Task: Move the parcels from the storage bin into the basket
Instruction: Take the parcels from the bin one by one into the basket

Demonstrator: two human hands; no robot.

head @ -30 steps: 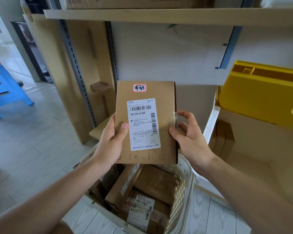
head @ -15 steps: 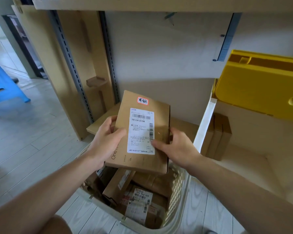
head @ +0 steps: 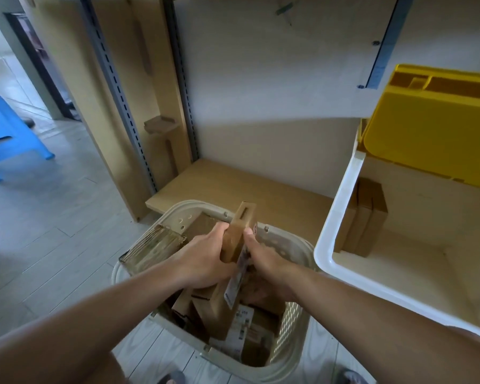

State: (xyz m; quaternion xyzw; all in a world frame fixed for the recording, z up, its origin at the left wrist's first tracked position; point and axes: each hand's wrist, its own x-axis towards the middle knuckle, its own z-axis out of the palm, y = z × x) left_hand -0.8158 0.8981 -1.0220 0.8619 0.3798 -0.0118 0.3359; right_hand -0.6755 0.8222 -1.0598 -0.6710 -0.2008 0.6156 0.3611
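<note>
While both hands close on it from either side, the flat brown cardboard parcel [head: 237, 234] stands on edge over the open top of the cream perforated basket [head: 288, 332]; its narrow plain side faces the camera, with a slot cut near the far end, and its white shipping label [head: 237, 275] is seen only as a thin sliver along the right face, beside a trace of the red sticker; the left hand [head: 203, 259] is clamped on the left face, thumb over the upper edge, and the right hand [head: 266, 261] presses the labelled right face, fingers curled down behind it; the parcel's near end dips among the other brown parcels [head: 233, 325] already lying in the basket. Half a second ago the same parcel was held higher with its labelled face turned up toward the camera; now it has been rotated onto its edge and lowered to the basket's rim, and the view has tipped further down. Its long axis runs from near to far, rising toward the far end, which points at the low wooden shelf [head: 233, 187]; to the right, the white storage bin [head: 341, 206] holds a few brown boxes [head: 369, 217] standing upright against its far wall, with a yellow lid [head: 432, 128] behind it.
</note>
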